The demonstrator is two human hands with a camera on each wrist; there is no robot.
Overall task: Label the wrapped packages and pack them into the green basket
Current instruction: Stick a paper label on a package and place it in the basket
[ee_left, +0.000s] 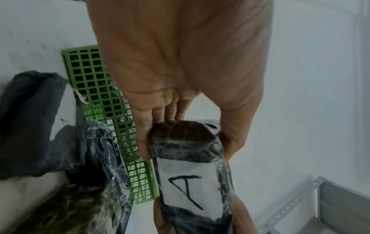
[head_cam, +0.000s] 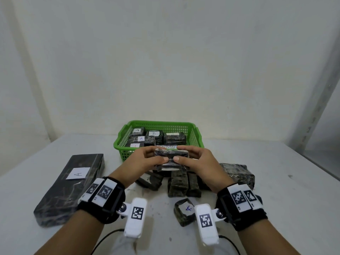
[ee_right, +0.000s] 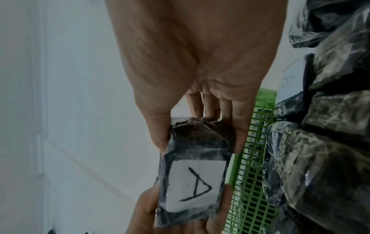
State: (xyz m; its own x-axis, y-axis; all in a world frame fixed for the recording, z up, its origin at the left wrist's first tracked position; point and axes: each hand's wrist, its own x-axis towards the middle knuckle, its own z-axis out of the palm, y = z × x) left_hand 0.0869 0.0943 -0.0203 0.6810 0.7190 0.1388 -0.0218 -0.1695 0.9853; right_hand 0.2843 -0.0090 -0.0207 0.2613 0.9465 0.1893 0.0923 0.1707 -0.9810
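While both hands' fingers (head_cam: 147, 150) clasp the package (head_cam: 172, 157), wrist views reveal its A-label (ee_left: 188, 188).

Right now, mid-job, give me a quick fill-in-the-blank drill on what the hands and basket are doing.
1. Both hands, left hand and right hand, grip one wrapped package just in front of the ____ basket.
2. The white label on the held package bears the letter ____.
3. The long package lying on the table by the left forearm is labelled ____.

Missing words: green; A; A
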